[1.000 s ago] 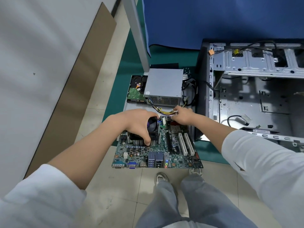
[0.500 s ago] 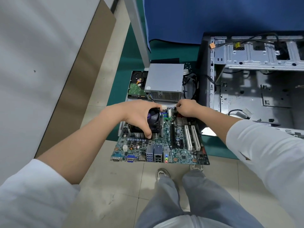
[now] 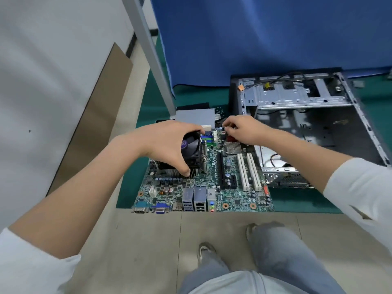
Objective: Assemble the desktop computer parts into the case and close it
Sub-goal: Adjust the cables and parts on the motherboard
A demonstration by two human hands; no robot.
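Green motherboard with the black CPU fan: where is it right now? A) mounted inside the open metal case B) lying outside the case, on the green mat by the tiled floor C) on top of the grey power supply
B: the green motherboard lies on the green mat, left of the open metal case, the left hand gripping its black CPU fan.

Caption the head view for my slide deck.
Left hand grips the motherboard's cooler fan; right hand pinches its far edge.

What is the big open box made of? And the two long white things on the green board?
The case looks like bare sheet metal: dull grey, shiny in spots, punched with holes. The white slots look like moulded plastic: smooth and matte, though I can't be sure.
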